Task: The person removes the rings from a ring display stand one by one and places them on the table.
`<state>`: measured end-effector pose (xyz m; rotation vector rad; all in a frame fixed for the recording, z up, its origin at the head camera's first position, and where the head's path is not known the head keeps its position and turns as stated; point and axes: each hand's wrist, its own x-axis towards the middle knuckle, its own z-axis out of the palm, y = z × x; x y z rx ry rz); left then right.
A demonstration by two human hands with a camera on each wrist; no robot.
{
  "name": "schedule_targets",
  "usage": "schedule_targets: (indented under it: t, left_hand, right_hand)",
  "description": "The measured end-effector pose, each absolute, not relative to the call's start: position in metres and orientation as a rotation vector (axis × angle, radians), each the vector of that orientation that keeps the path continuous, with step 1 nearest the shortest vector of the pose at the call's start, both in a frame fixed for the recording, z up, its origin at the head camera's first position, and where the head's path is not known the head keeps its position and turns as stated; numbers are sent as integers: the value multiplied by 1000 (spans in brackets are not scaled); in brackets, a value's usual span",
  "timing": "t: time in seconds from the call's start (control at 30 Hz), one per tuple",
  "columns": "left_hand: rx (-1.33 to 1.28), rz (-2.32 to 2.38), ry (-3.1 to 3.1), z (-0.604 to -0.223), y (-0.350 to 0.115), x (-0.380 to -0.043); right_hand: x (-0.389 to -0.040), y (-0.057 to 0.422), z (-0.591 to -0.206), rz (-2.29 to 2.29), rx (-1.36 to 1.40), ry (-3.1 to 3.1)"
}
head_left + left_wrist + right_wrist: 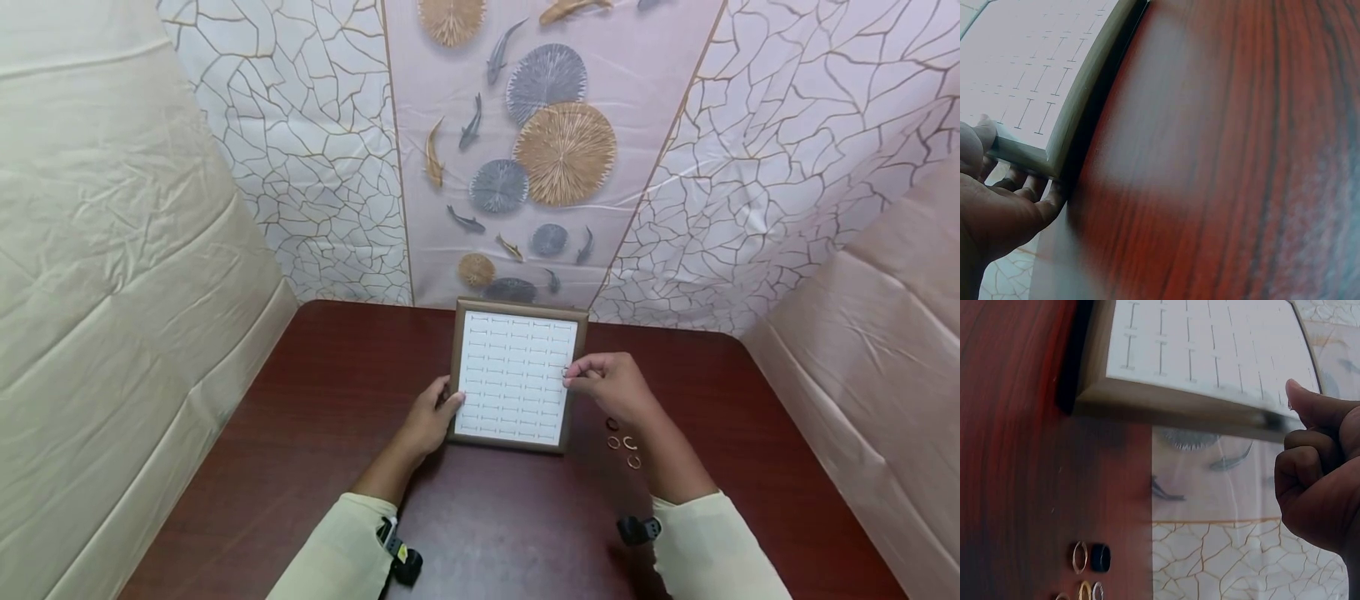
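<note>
A ring display board (513, 379), white with rows of slits in a brown frame, stands tilted on the table. My left hand (429, 421) grips its left edge, thumb on the front; the left wrist view shows the fingers (1034, 186) under the frame. At the board's right edge, my right hand (613, 387) pinches a small ring (566, 372) between thumb and fingertips, close to the slits. The ring is mostly hidden behind the thumb in the right wrist view. Several loose rings (630, 443) lie on the table below the right hand, gold ones and a black ring (1100, 557).
The dark red wooden table (315, 467) reaches back to a patterned cloth wall (330, 167). Cream padded panels (112, 292) rise at both sides. A strapped wrist camera (637, 530) sits at the right sleeve.
</note>
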<state>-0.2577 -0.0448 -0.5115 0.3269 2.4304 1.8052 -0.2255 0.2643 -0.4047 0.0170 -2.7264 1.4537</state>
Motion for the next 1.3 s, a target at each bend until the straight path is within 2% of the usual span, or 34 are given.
schedule_targets:
  t: [0.63,1.3]
  left_hand:
    - [327,1821,2422,-512,-45,-259]
    - [333,1820,2434,-513,-44,-258]
  right_hand:
    - [-204,317,-430,1420,-66,-2858]
    - [-184,343,-470,1350,-53,-3103]
